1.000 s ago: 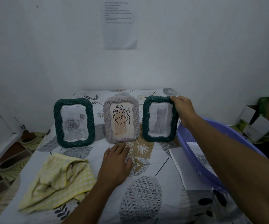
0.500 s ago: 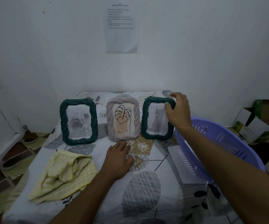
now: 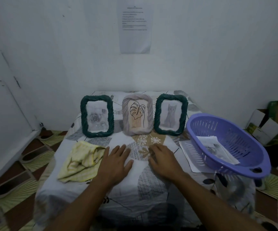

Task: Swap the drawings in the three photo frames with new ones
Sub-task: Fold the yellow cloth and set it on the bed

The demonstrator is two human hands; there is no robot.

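Note:
Three photo frames stand upright in a row at the back of the small table (image 3: 151, 184). The left green frame (image 3: 97, 116) holds a rose drawing. The middle grey frame (image 3: 137, 114) shows a leaf drawing. A cat drawing sits in the right green frame (image 3: 170, 114). My left hand (image 3: 114, 164) lies flat on the patterned cloth in front of the frames, fingers spread, holding nothing. Beside it my right hand (image 3: 164, 160) rests on the cloth, fingers slightly curled and empty. A purple basket (image 3: 231, 130) at the right holds paper drawings (image 3: 215, 148).
A crumpled yellow cloth (image 3: 80, 161) lies left of my left hand. A paper sheet (image 3: 187, 153) sticks out from under the basket. Cardboard boxes (image 3: 271, 124) stand on the floor at the right. A printed sheet (image 3: 135, 25) hangs on the wall behind.
My right hand has let go of the cat frame's top right corner and come down onto the cloth beside my left hand. The cat frame now stands on its own.

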